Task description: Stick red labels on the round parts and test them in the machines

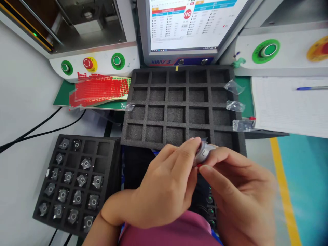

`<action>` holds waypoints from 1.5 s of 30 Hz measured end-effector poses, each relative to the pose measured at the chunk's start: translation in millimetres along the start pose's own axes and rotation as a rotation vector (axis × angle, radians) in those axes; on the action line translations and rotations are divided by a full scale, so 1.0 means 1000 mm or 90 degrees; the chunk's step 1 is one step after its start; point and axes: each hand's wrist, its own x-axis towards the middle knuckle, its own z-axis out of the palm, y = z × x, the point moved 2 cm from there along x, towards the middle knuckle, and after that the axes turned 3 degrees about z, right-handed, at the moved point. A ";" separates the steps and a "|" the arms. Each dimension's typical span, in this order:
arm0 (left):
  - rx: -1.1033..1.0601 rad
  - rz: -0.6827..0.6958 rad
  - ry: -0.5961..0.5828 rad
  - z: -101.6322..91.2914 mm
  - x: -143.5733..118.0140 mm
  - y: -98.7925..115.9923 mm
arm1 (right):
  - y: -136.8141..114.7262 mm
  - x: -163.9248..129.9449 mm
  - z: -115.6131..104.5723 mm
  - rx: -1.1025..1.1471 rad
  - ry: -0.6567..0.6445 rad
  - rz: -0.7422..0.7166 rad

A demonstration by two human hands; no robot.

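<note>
My left hand (171,184) is closed round a small grey round part (202,153), its fingers over the near side and top. My right hand (238,191) meets it from the right, thumb and forefinger pinched at its edge. A tiny red piece (199,165), perhaps a sticker, shows at the part's lower edge by my right thumb. Clear film sticks out from the part's upper right. Both hands are over the front edge of a black foam tray (187,110) with square pockets. My fingers hide much of the part.
A second foam tray (64,201) at left holds several film-wrapped round parts. Red sticker sheets (99,90) lie behind it. Scraps of clear film (234,87) cling to the main tray. Beyond stand a monitor (184,27), machine buttons (117,60), and, at right, paper (289,106) with a pen (311,88).
</note>
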 end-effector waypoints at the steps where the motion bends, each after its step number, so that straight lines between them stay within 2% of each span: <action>1: 0.010 0.006 0.001 0.000 0.000 0.000 | 0.000 0.000 0.000 0.005 0.000 0.000; 11: 0.074 0.025 0.012 0.001 0.002 0.002 | -0.001 0.000 0.003 0.023 0.018 0.005; 16: 0.136 0.034 0.035 0.003 0.001 0.004 | 0.002 0.002 0.003 0.024 0.021 -0.015; 23: 0.189 0.036 0.072 0.006 0.000 0.001 | 0.006 0.005 0.008 0.081 0.047 0.008; 31: 0.149 0.031 0.052 0.001 -0.002 -0.003 | 0.013 0.016 0.011 0.201 0.102 0.021; 37: 0.149 0.054 0.027 -0.005 0.005 -0.007 | 0.015 0.026 0.010 0.180 0.088 0.013; 40: 0.100 0.042 0.005 -0.008 0.009 -0.005 | 0.016 0.028 0.007 0.137 0.081 -0.030; 43: 0.020 -0.012 -0.027 -0.010 0.010 -0.003 | 0.014 0.027 0.000 0.054 0.099 -0.143; 45: -0.014 -0.041 -0.028 -0.011 0.009 -0.002 | 0.013 0.023 -0.003 -0.004 0.056 -0.185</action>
